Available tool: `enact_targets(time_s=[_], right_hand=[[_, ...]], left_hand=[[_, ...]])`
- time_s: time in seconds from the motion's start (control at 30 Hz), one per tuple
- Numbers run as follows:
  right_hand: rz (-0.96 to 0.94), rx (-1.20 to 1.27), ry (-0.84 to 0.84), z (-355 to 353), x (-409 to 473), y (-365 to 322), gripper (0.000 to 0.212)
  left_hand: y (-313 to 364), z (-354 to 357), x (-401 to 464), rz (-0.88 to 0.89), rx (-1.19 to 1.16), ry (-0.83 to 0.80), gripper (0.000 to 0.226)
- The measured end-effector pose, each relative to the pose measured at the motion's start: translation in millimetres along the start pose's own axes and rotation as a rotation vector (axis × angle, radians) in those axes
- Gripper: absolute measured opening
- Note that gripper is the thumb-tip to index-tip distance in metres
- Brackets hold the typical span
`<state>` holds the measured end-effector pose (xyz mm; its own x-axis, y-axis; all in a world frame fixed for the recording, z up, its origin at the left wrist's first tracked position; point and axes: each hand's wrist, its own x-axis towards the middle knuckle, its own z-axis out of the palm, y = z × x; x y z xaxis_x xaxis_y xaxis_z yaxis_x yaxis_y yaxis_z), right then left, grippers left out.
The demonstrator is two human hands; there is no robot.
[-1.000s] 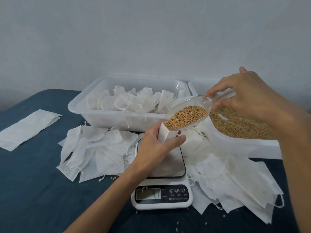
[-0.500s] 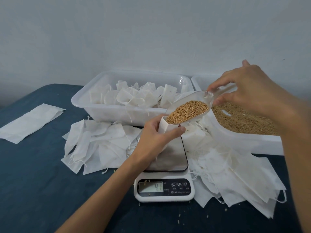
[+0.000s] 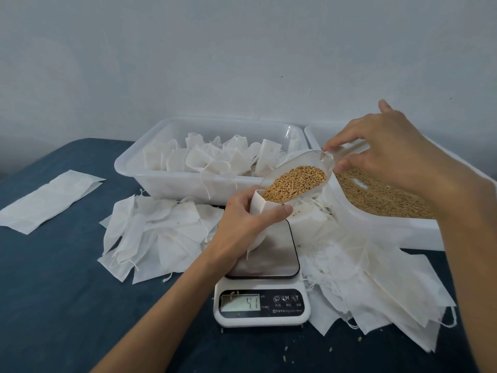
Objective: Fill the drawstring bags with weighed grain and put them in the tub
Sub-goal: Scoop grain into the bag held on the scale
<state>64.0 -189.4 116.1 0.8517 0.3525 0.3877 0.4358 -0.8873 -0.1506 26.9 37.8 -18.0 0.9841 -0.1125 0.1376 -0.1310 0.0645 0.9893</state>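
Left hand: My left hand [image 3: 242, 224] holds one small white bag [image 3: 258, 211] over the scale [image 3: 262, 286]. The fingers curl round the bag and the thumb presses its side, so the top stays open like a little cup.

Why there: I keep the bag on the scale's steel plate so the number can tell me how much grain goes in. The little screen [image 3: 240, 303] seems to read 4.1.

Right hand: My right hand [image 3: 387, 154] pinches the handle of the clear scoop [image 3: 295, 176] between thumb and first fingers. The other fingers are spread loose above it.

Scoop: It is full of brown grain [image 3: 294, 181]. Its front lip touches the open top of the bag and tips down a bit, so the grain can slide in and not spill.

Grain tub: The tub of loose grain [image 3: 382, 196] sits on my right, close to the scoop hand, so each scoop is a short trip.

Tub for bags: The other white tub [image 3: 172, 181] is behind the scale. Filled bags [image 3: 215, 157] stand in it already.

Empty bags: Flat bags lie in piles left [image 3: 158, 230] and right [image 3: 376, 281] of the scale, easy to grab. One folded sheet [image 3: 51, 196] lies far left on the blue table [image 3: 53, 305].

Next, I think: Pour slowly and watch the number.
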Motion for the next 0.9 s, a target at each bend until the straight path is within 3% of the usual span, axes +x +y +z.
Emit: enact_targets(time_s=[0.9], right_hand=[[-0.027,0.021,0.029,3.9,0.7,1.0,0.032]], left_hand=[[2.8,3.1,0.0,-0.04,-0.024,0.04,0.033]])
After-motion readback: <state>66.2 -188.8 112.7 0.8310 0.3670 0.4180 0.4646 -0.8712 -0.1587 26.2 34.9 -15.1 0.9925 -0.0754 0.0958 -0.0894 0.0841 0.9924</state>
